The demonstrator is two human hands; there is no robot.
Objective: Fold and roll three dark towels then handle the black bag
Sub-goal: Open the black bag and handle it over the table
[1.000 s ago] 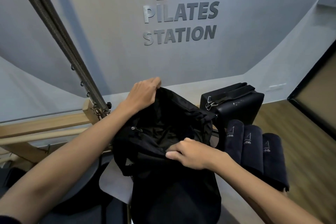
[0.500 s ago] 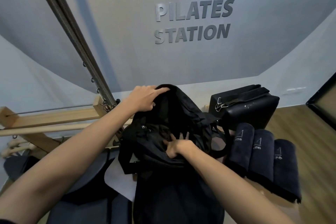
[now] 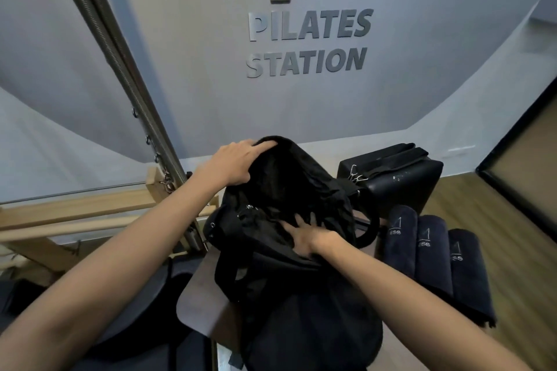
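Compared with half a second ago, the right hand [image 3: 304, 236] has gone a little deeper into the mouth of the black bag [image 3: 289, 220]; its fingers are spread and almost straight, pressing on the soft lining inside, and they grip nothing that I can see. One second ago this hand was pinching the near edge of the opening. The left hand [image 3: 233, 164] stays at 12 o'clock of the bag, with fingers curled over the far rim, holding the opening up.

The bag is of thin, crumpled black fabric and stands in the middle of the view, its loose straps hanging at 9 o'clock. At 3 o'clock of the bag, the three dark towels [image 3: 434, 253] lie rolled into thick cylinders, side by side and touching, each with a small pale logo. Their surface looks soft and fuzzy. Behind them, at 1 o'clock, sits a smooth black box-shaped case [image 3: 401, 178] with metal clips. A wooden frame [image 3: 90, 214] with long metal springs [image 3: 120, 69] is at 10 o'clock.
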